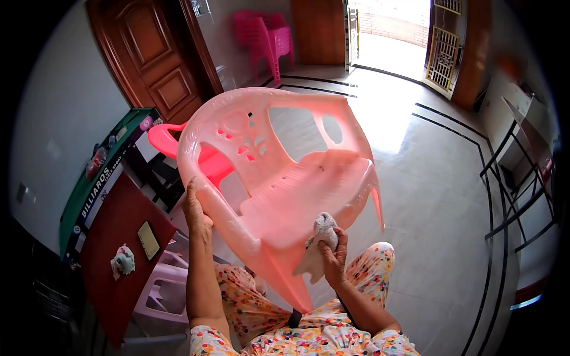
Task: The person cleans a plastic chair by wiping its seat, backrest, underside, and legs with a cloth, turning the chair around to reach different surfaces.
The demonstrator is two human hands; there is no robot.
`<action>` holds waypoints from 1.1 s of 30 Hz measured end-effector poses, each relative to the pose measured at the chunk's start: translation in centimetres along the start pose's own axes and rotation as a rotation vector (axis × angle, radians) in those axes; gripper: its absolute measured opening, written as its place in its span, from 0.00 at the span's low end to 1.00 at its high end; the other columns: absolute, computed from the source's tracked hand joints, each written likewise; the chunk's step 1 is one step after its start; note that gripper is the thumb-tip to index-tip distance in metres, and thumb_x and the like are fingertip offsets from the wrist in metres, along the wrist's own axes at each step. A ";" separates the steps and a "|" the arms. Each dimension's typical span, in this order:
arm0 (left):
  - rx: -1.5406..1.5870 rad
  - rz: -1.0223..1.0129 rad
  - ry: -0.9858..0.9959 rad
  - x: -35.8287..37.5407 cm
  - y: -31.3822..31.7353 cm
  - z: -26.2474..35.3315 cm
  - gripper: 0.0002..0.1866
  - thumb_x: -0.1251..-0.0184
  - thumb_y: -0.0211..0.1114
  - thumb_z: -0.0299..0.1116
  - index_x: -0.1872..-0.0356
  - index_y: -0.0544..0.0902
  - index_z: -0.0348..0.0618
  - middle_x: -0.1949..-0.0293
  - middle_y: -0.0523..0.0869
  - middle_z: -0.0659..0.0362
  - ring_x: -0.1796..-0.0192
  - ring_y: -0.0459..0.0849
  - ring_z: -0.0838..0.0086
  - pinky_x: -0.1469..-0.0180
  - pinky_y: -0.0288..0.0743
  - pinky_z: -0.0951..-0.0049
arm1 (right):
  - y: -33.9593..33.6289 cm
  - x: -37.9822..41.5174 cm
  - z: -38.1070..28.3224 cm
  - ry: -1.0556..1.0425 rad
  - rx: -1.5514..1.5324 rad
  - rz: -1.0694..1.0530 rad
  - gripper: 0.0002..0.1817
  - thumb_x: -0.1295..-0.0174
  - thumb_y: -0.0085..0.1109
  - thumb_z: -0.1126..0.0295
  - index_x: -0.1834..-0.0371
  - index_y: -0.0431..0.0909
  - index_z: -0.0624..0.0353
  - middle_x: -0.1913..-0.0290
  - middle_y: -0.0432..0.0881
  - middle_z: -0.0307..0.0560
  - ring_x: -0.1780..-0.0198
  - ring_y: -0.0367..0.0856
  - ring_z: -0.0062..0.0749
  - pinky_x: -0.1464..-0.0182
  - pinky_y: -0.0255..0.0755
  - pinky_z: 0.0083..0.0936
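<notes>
We hold a pink plastic armchair (pixel 297 193), left grip (pixel 196 209) clasped on its armrest (pixel 223 215) edge, right grip (pixel 334 255) clutching a gray cloth (pixel 323 227).

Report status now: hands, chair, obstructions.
Left hand gripping pale pink chair by its side; right hand holding cloth. Brighter pink chair behind it; nothing seen blocking either hand.

Chair (pixel 297 196) blocks front, red table (pixel 107 237) left; passage over floor (pixel 433 237) right.
</notes>
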State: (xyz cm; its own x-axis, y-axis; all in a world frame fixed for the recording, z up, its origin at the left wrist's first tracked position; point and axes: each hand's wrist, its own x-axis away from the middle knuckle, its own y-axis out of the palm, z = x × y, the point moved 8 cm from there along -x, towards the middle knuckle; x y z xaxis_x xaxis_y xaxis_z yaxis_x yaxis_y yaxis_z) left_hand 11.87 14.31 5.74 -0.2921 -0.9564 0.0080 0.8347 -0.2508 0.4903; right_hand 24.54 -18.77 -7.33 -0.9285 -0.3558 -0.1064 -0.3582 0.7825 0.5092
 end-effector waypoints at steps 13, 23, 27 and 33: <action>-0.073 0.063 -0.074 -3.0 -5.5 -0.9 0.19 0.53 0.64 0.37 0.60 0.77 0.36 0.67 0.79 0.57 0.66 0.79 0.67 0.61 0.75 0.67 | 8.9 5.5 -3.2 -0.799 1.016 -0.460 0.25 0.57 0.62 0.73 0.51 0.74 0.51 0.56 0.69 0.51 0.56 0.68 0.45 0.54 0.63 0.39; -0.115 0.048 -0.136 -4.2 -7.5 -1.5 0.19 0.53 0.61 0.39 0.61 0.76 0.39 0.67 0.80 0.57 0.65 0.80 0.66 0.60 0.76 0.67 | 2.5 -2.8 -6.5 -0.782 1.061 -0.093 0.26 0.54 0.60 0.72 0.47 0.69 0.56 0.59 0.72 0.59 0.61 0.72 0.55 0.61 0.69 0.43; -0.099 0.022 -0.159 -3.8 -7.0 -1.4 0.19 0.52 0.61 0.39 0.60 0.76 0.38 0.66 0.80 0.56 0.65 0.80 0.66 0.59 0.76 0.66 | -3.2 -11.3 -7.9 -0.749 1.214 0.216 0.22 0.47 0.54 0.72 0.46 0.68 0.54 0.55 0.71 0.57 0.56 0.70 0.56 0.58 0.69 0.45; -0.082 0.007 -0.115 -3.7 -7.2 -1.3 0.20 0.50 0.59 0.39 0.58 0.75 0.37 0.64 0.79 0.55 0.63 0.80 0.65 0.57 0.76 0.66 | -8.9 -19.2 -6.3 -0.363 1.034 0.227 0.21 0.43 0.51 0.69 0.45 0.69 0.58 0.54 0.73 0.55 0.52 0.71 0.50 0.51 0.67 0.38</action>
State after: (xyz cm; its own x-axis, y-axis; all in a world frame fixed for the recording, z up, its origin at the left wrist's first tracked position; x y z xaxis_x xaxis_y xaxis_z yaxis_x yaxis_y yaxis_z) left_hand 7.59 19.44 1.05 -0.3337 -0.9359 0.1128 0.8708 -0.2602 0.4170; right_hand 46.19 -22.15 -4.46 -0.8954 -0.1132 -0.4305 0.0708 0.9186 -0.3887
